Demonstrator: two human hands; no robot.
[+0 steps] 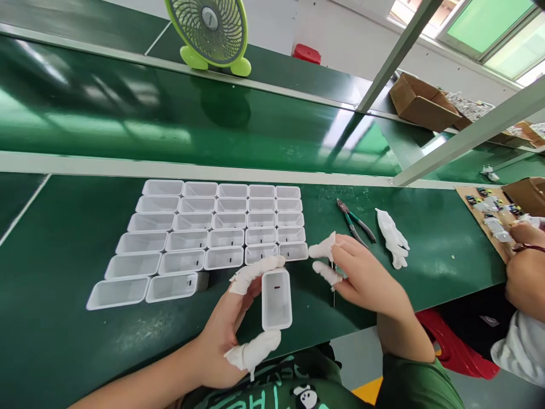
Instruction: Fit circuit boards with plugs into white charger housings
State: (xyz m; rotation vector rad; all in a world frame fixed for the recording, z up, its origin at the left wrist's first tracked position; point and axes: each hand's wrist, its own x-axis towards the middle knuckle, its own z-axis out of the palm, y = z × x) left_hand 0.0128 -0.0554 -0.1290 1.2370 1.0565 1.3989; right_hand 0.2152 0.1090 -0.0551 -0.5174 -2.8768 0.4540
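My left hand (pixel 225 326) grips a small white plastic box (pixel 276 307) between thumb and fingers, over the table's near side. The box's open top faces me, and a small dark slot shows inside it. White wrappings cover fingers on both hands. To the right of the box, my right hand (pixel 361 272) has its thumb and forefinger apart, near the right end of the box rows. A thin, dark, rod-like tool (pixel 334 298) shows partly behind its thumb; whether the hand touches it I cannot tell. Similar white boxes (pixel 181 259) stand in rows beyond my left hand.
Green-handled pliers (pixel 356 221) and a white glove (pixel 392 238) lie to the right. A co-worker's hand (pixel 528 238) is at a board of small parts (pixel 489 213). A raised shelf rail (pixel 213 170) runs behind, with a green fan (pixel 210 34) above.
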